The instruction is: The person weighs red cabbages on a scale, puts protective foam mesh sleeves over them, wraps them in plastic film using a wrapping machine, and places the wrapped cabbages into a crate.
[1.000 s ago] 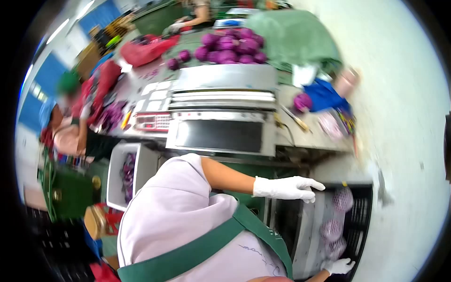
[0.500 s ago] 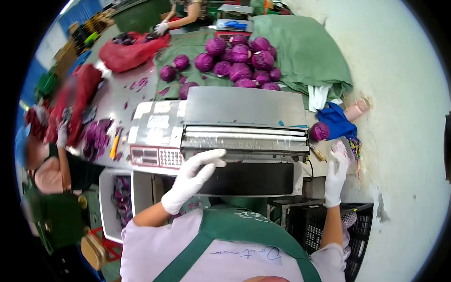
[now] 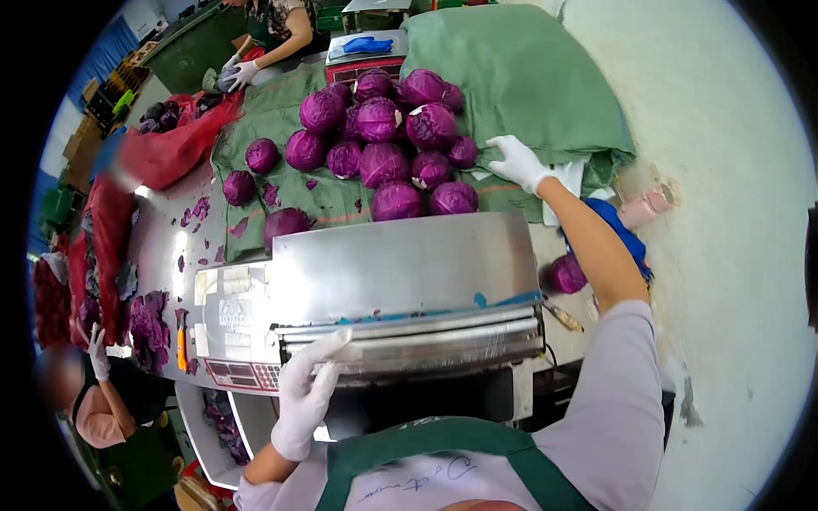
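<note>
My left hand (image 3: pixel 307 393), in a white glove, is by the left end of the film wrapping machine (image 3: pixel 400 255); its fingers are apart and nothing shows in them. Stretched far forward over the green cloth (image 3: pixel 520 77), my gloved right hand (image 3: pixel 516 162) is open, just right of a pile of red cabbages (image 3: pixel 383 163). Its fingers point at the nearest red cabbage (image 3: pixel 463 152), with a small gap between. The film roll (image 3: pixel 426 351) lies across the machine's front, in front of its sloped metal top.
A digital scale (image 3: pixel 234 328) adjoins the machine's left side, near an orange-handled knife (image 3: pixel 181 342). Below stands a white bin (image 3: pixel 198 426) with purple leaves. One red cabbage (image 3: pixel 566 274) sits at right beside a blue cloth (image 3: pixel 618 226). Two co-workers (image 3: pixel 285 30) (image 3: pixel 106 400) handle produce.
My right hand has gone from the table's right side forward to the cabbage pile. My left hand stays by the machine's left end, and the view has shifted forward.
</note>
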Demonstrator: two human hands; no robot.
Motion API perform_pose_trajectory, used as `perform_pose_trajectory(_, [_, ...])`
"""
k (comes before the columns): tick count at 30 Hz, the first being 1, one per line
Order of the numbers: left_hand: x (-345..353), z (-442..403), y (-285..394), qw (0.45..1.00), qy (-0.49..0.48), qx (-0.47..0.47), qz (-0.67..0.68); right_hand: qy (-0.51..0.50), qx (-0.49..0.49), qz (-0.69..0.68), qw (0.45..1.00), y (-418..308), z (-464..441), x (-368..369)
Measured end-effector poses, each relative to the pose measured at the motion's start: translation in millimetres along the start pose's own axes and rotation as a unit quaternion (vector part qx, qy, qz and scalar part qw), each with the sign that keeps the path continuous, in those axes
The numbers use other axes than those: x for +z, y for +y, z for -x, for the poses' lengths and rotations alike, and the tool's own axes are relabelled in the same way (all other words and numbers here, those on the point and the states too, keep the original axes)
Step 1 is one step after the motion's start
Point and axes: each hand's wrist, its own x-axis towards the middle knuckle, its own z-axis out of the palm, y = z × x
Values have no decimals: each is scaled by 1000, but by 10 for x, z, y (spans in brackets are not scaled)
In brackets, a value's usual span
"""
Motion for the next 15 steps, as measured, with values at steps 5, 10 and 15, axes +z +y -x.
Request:
perform_pose_trajectory(5, [44, 105, -37, 981, 173, -85, -3, -140, 10, 67, 988, 224, -888, 707])
perform_pose_trajectory(10, [56, 216, -36, 944, 256, -207, 33, -132, 23, -7, 991, 411, -888, 797])
perform_pose_trajectory(15, [71, -144, 77, 990, 108, -84, -33, 2, 78, -373, 925, -72, -144, 2])
